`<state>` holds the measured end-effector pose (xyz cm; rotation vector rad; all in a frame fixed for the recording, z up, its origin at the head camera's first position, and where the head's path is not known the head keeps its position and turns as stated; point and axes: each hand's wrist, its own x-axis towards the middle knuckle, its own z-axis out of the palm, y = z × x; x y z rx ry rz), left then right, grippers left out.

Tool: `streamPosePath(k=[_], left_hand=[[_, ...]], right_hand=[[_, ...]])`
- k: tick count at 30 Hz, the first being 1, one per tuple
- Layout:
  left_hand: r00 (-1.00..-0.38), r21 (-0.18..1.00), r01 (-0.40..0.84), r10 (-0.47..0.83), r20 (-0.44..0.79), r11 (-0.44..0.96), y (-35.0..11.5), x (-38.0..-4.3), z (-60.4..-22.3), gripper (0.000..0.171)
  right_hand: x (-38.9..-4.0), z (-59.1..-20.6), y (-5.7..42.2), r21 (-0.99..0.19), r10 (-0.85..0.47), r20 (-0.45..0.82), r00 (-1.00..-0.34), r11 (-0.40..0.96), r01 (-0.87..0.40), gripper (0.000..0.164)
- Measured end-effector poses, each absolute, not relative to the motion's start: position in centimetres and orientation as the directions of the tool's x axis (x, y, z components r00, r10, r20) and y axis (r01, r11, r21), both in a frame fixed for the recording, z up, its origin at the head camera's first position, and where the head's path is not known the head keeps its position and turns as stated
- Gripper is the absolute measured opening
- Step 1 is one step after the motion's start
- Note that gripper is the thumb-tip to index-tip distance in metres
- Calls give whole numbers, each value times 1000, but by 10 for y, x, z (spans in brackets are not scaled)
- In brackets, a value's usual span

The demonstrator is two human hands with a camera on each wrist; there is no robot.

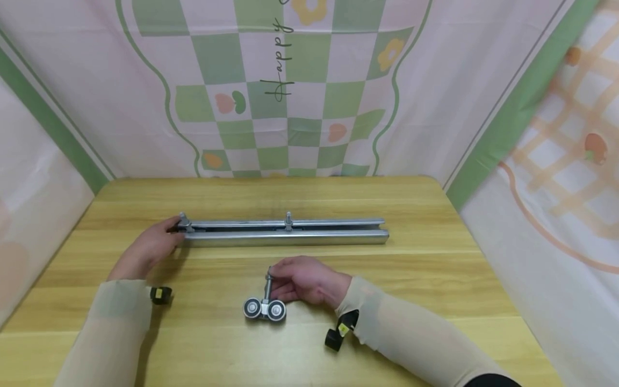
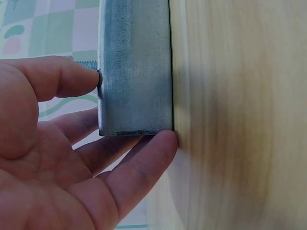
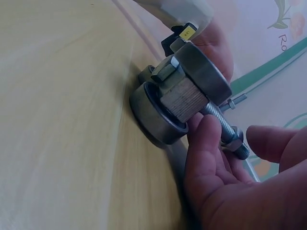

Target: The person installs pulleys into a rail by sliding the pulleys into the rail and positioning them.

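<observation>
A silvery metal channel rail [image 1: 290,238] lies lengthwise across the wooden table. At its left end my left hand [image 1: 151,250] grips it; in the left wrist view the thumb [image 2: 72,79] presses the upper edge beside a threaded bolt and the other fingers reach round the cut end. Two bolts stand up from the rail, one beside the left fingers [image 1: 184,221] and one near mid-length [image 1: 288,221]. In front of the rail my right hand [image 1: 307,280] holds a roller trolley [image 1: 265,308] by its threaded stem [image 3: 218,115], wheels down close over the tabletop.
The wooden table [image 1: 416,301] ends at a patterned cloth backdrop [image 1: 300,59], with more cloth walls on the left and right. Black wrist cameras [image 1: 333,338] are strapped near both sleeves.
</observation>
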<state>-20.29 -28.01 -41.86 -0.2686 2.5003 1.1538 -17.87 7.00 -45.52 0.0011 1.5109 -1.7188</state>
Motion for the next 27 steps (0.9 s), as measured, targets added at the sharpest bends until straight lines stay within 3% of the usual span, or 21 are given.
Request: streamPosePath(k=[27], left_hand=[[-918,698,-308,-10,-396,646,-279,-202,-416,69]], right_hand=[[-181,-443,76,-864,-472,-454,-756,28,502,22]])
